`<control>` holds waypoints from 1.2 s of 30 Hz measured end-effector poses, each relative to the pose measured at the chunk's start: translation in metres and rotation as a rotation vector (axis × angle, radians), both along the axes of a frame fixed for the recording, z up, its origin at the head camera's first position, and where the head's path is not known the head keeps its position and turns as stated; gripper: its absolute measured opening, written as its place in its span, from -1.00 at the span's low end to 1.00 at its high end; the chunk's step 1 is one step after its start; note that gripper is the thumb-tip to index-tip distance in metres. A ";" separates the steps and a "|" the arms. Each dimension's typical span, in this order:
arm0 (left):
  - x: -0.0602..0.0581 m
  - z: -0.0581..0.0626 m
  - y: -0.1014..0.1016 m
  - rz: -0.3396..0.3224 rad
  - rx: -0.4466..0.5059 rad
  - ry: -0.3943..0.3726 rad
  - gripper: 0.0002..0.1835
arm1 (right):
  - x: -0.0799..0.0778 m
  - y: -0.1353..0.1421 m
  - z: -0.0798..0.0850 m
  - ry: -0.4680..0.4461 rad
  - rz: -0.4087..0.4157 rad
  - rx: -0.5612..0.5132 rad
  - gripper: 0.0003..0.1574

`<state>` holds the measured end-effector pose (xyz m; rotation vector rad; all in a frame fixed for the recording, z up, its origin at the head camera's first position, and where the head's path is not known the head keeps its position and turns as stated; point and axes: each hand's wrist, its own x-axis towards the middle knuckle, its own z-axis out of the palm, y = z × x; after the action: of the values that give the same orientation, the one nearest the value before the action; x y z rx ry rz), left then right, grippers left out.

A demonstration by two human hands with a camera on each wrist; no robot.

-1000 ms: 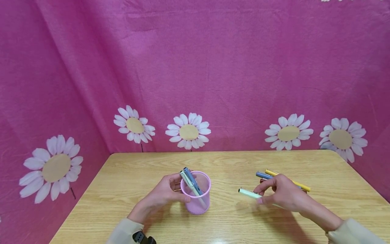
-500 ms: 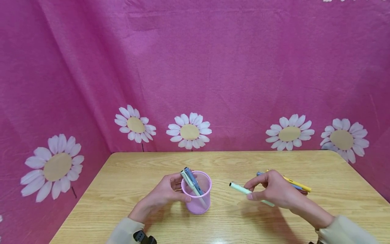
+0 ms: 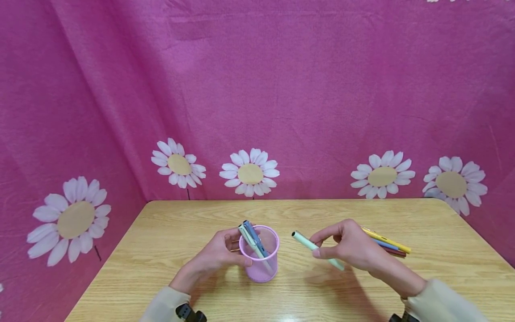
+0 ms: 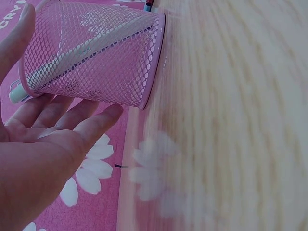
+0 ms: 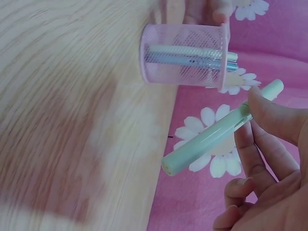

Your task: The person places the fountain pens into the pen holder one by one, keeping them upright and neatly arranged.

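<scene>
A pink mesh pen holder (image 3: 263, 269) stands upright on the wooden table. Two pens lean inside it, one pale green (image 3: 250, 241) and one blue-grey (image 3: 259, 244). My left hand (image 3: 215, 252) holds the holder from the left, thumb near the front of the rim and fingers round the far side. To the right of the holder, my right hand (image 3: 354, 246) pinches a mint-green pen (image 3: 303, 241) between thumb and fingers. This pen (image 5: 207, 139) is tilted above the table, its dark-tipped end pointing up towards the holder and apart from it.
On the right of the wooden table (image 3: 201, 217) lie a yellow pen (image 3: 392, 242), a blue pen (image 3: 387, 244) and a dark red pen (image 3: 397, 253), close together. A magenta cloth (image 3: 301, 98) with white daisies hangs behind the table and along its left side.
My right hand has moved left with the mint-green pen, lifting it and tilting its dark end up, away from the other pens. My left hand and the pen holder have stayed in place.
</scene>
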<state>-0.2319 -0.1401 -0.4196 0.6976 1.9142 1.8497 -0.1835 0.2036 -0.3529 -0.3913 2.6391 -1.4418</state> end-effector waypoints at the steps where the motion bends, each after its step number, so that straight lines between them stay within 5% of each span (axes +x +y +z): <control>1: 0.000 0.000 0.000 -0.003 0.004 -0.002 -0.21 | 0.000 -0.002 0.001 0.006 0.000 -0.009 -0.73; 36: -0.001 0.000 0.000 -0.019 -0.001 0.006 -0.22 | -0.007 -0.052 0.028 0.051 -0.027 -0.175 -0.71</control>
<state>-0.2325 -0.1399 -0.4191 0.7186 1.9058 1.8373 -0.1909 0.1515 -0.3246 -0.4145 2.5737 -1.7004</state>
